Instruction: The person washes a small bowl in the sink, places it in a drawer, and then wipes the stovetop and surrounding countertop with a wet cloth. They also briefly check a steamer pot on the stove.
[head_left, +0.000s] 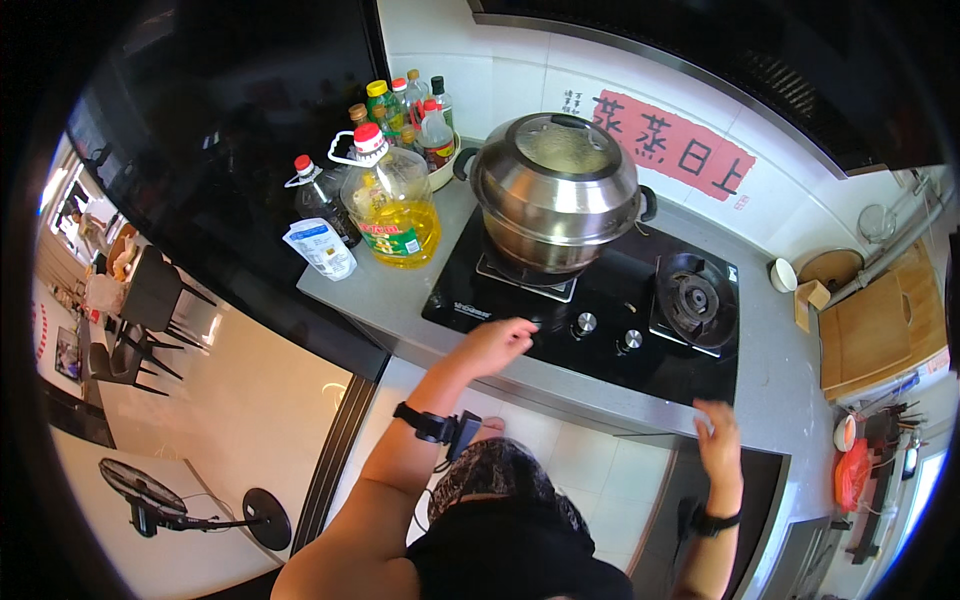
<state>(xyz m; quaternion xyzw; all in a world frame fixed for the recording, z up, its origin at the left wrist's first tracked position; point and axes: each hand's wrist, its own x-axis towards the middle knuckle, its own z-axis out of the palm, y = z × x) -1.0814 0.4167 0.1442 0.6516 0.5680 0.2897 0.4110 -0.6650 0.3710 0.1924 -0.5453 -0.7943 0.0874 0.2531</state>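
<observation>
Near the front left edge of the black glass gas hob (645, 375) is my left hand (501, 346), its fingers loosely curled and nothing seen in them. My right hand (718, 435) hovers by the counter's front edge, below the hob's right corner, fingers apart and holding nothing. A large stainless steel steamer pot (555, 214) stands on the left burner. Its domed lid (566, 148) is on, and the glass centre looks fogged. Two control knobs (586, 323) lie between my hands. The right burner (697, 300) bears no pot.
Left of the hob stand a cooking oil jug (397, 232), a dark bottle (326, 199), a white pouch (321, 249) and several sauce bottles (435, 135). At right are a small white bowl (782, 275) and wooden boards (870, 330). A range hood (675, 52) overhangs the hob.
</observation>
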